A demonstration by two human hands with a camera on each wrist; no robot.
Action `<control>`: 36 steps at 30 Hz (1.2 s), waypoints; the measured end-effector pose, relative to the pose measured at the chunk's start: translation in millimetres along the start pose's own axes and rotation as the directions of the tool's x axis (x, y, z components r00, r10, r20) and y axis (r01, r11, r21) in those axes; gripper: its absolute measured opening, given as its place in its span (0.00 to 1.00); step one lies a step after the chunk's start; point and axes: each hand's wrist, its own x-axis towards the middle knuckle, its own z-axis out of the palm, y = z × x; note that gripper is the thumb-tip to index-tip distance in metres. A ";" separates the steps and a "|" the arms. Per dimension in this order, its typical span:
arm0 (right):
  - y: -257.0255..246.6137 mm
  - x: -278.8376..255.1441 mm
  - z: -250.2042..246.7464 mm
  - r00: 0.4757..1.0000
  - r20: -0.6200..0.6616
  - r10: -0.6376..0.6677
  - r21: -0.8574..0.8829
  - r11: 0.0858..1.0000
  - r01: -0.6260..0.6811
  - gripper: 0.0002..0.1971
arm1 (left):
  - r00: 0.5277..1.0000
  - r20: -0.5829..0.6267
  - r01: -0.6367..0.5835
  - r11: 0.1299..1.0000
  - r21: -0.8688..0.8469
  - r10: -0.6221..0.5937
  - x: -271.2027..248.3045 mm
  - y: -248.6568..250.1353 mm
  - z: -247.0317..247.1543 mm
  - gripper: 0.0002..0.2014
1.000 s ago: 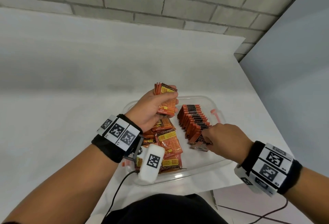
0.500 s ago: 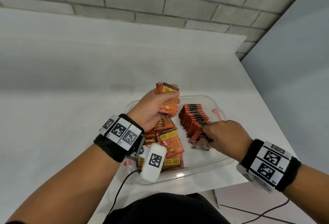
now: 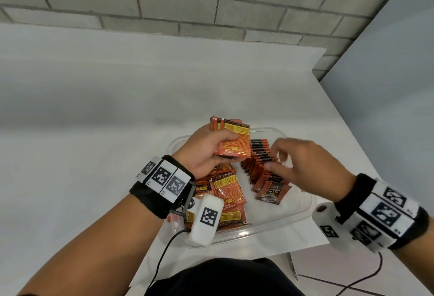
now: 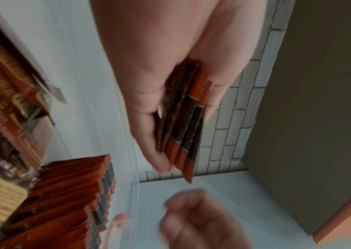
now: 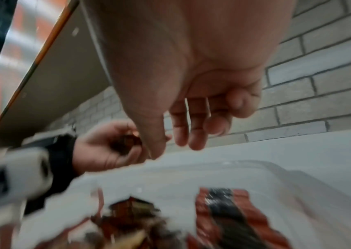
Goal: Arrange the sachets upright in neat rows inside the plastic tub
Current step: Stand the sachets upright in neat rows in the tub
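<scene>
Head view, centre of frame: the left hand (image 3: 206, 147) clamps a small stack of sachets (image 3: 234, 141), thumb across the printed faces, above the clear plastic tub (image 3: 270, 230). The right hand (image 3: 303, 164) hovers empty, fingers loosely spread, over the upright row (image 3: 259, 154) at centre right of the tub; a loose heap (image 3: 225, 192) lies at lower centre. The sachets look light, thin, flexible and glossy, so likely slippery; best pinched flat across both faces near the middle, edges aligned.
</scene>
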 end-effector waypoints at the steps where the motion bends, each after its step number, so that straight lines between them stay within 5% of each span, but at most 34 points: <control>1: -4.9 3.5 -6.1 0.996 -0.087 0.001 0.151 0.988 0.012 0.10 | 0.999 0.031 -0.009 0.999 0.043 0.007 -0.9 -0.6 1.0 0.09; 5: -21.8 19.6 -16.0 0.983 -0.146 0.107 0.492 0.870 -0.022 0.16 | 0.993 0.118 -0.039 0.994 0.106 0.026 -4.4 -3.8 6.7 0.14; 8: -21.4 28.7 -11.8 0.985 -0.127 0.118 0.547 0.837 -0.030 0.13 | 0.991 0.128 -0.042 0.995 0.090 0.030 -5.4 -4.2 7.5 0.15; 11: -19.2 31.6 -11.4 0.946 -0.275 0.173 0.615 0.788 0.035 0.09 | 0.997 0.070 -0.024 0.999 0.025 0.022 -5.1 -1.7 5.8 0.16; 14: -20.4 28.9 -9.0 0.902 -0.416 0.112 0.526 0.839 0.139 0.10 | 0.999 0.010 -0.040 0.997 -0.072 0.041 -4.1 0.6 4.3 0.18; 18: -21.9 23.4 3.5 0.962 -0.267 -0.053 0.438 0.883 0.170 0.07 | 0.997 0.013 -0.078 0.994 -0.070 0.079 -3.2 0.4 3.7 0.16; 23: -13.9 26.6 -7.0 0.943 -0.332 0.024 0.421 0.898 0.125 0.14 | 0.995 0.020 -0.095 0.994 0.062 0.094 -1.0 -2.1 4.6 0.15; 27: -6.1 32.0 -15.6 0.984 -0.171 0.052 0.459 0.888 0.033 0.25 | 0.993 0.083 -0.087 0.990 0.113 0.078 0.0 -6.3 11.8 0.17; 30: 2.0 26.8 -21.0 0.998 -0.042 0.045 0.556 0.831 -0.014 0.17 | 0.994 0.082 -0.084 0.994 0.076 0.078 0.6 -7.3 16.2 0.18; 36: 18.0 -5.1 -0.3 0.983 0.160 -0.093 0.329 0.944 0.036 0.07 | 0.995 -0.046 -0.088 0.996 0.022 0.089 8.1 -6.8 11.6 0.17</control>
